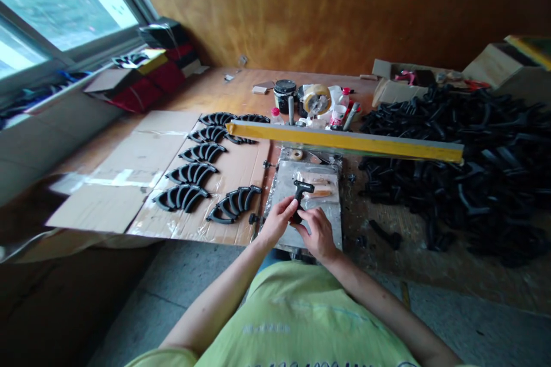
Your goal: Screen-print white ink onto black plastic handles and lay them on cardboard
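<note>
Both of my hands hold one black T-shaped plastic part (301,193) over a grey metal plate (285,184) at the table's near edge. My left hand (278,219) pinches the part's lower end from the left. My right hand (317,232) grips the same lower end from the right, fingers curled. The part's crossbar points away from me. A yellow-edged metal bar (344,140) runs across just beyond the plate.
Rows of curved black parts (202,171) lie nested on flattened cardboard (138,160) to the left. A big heap of black parts (465,166) fills the right. A black jar (284,94), tape roll (317,98) and small bottles stand behind the bar. Open cardboard boxes (396,89) sit at the back right.
</note>
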A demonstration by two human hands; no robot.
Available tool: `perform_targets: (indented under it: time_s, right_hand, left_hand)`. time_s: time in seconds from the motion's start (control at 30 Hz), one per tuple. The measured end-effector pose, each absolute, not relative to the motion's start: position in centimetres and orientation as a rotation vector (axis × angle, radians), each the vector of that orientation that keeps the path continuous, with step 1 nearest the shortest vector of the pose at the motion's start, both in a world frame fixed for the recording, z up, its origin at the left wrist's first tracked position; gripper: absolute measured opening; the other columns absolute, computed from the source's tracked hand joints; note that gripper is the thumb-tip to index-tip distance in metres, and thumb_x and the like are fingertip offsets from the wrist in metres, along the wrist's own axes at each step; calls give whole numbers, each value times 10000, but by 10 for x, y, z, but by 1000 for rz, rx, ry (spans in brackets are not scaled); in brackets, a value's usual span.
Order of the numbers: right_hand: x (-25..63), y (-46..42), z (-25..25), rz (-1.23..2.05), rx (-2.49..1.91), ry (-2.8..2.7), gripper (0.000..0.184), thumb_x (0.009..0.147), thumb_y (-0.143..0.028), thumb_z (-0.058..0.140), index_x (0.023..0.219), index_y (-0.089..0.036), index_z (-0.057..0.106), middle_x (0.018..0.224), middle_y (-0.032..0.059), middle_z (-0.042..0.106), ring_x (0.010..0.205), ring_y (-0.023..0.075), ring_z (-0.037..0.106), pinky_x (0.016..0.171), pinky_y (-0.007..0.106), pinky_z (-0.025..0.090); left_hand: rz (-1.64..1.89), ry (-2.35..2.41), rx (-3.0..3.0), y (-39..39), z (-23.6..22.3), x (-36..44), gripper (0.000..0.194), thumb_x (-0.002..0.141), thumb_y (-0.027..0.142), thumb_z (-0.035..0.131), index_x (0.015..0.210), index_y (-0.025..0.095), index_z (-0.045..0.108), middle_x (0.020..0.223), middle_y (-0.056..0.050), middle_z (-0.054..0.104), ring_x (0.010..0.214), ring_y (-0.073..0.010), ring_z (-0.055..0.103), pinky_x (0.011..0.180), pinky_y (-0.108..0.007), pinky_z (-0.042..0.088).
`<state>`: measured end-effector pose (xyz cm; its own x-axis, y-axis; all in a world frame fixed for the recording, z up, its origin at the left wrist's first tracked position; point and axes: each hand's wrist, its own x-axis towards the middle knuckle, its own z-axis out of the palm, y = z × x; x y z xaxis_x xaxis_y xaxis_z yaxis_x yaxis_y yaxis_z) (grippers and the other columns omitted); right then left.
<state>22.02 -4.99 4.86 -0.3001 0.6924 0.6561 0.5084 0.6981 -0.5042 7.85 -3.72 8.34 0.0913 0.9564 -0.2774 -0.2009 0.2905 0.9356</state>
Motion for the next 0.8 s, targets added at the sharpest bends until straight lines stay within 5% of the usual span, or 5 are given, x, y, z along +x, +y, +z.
perform_targets:
  time_s: [0.4,0.8]
  right_hand:
    - [206,-53,56,331,-763,-1977,327,906,-234,620,1221,-221,535,928,70,627,852,213,580,736,370,530]
    - [138,-44,50,444,-637,-2046,249,924,-254,587,1170,-225,571,934,67,639,871,210,603,763,379,545]
  left_hand:
    - [1166,1286,944,-60,92,64,546,817,539,622,1190,143,673,967,-49,701,904,-188,600,784,-252,467]
    - [1263,1426,857,-78,89,-1,566,839,530,596,1262,156,630,1031,-71,716,947,-224,636,784,-295,508]
